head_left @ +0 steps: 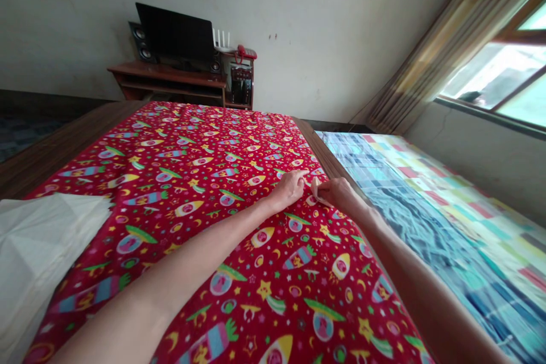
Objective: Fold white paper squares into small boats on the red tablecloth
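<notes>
A red cloth (239, 182) printed with rockets, stars and planets covers the large dark surface before me. My left hand (290, 189) rests on it near its right side, index finger stretched forward and the other fingers bent. Just to the right, my right hand (339, 192) pinches a small pale piece of cloth (316, 187) between thumb and fingers. Whether this is the red cloth's turned-up underside or a separate piece, I cannot tell. A white folded cloth (46, 244) lies at the left, over part of the red one.
Brown wooden borders (60, 137) flank the red cloth. A lower surface with blue and patchwork bedding (409, 205) lies to the right, below a curtained window (503, 68). Against the far wall, a desk (170, 75) bears a monitor (174, 34), speakers, a router and a red telephone (245, 53).
</notes>
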`<state>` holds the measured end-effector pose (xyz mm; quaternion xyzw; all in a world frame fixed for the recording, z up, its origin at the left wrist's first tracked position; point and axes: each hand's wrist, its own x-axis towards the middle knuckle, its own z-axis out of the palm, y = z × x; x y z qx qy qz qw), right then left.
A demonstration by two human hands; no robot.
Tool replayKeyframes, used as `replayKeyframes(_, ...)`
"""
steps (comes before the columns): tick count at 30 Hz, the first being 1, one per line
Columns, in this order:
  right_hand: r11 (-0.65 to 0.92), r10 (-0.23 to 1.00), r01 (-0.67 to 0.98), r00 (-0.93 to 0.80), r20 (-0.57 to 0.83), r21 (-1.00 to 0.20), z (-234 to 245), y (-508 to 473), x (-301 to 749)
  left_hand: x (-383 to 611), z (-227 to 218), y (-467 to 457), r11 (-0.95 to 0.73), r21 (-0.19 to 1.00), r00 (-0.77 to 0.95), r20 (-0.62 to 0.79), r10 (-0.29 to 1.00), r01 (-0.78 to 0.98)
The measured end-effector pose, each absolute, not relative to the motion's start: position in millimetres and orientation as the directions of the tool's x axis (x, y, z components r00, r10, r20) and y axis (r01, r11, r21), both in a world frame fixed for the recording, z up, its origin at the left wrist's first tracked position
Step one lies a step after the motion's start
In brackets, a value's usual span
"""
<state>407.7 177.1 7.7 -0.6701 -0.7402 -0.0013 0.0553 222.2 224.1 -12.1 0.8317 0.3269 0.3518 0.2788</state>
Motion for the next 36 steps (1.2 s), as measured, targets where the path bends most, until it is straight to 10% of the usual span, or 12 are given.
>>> replayKeyframes(11, -0.063, 0.991, 0.998, 0.063, 0.115, -0.002, 9.0, 197.6, 412.1, 38.6, -11.0, 128.3, -0.552, 0.733, 0.556, 0.286, 0.780, 0.398)
replayKeyframes(30, -0.052, 0.922, 0.992, 0.093, 0.376, -0.118, 58.6, 155.4, 392.6, 31.1, -18.5, 98.9, -0.625, 0.710, 0.577, 0.375, 0.725, 0.325)
replayKeyframes(36, 0.205, 0.894, 0.941, -0.068, 0.442, -0.270, 39.8, 100.3, 331.4, -14.8, 5.9, 87.6, -0.617, 0.637, 0.486, 0.399, 0.777, 0.463)
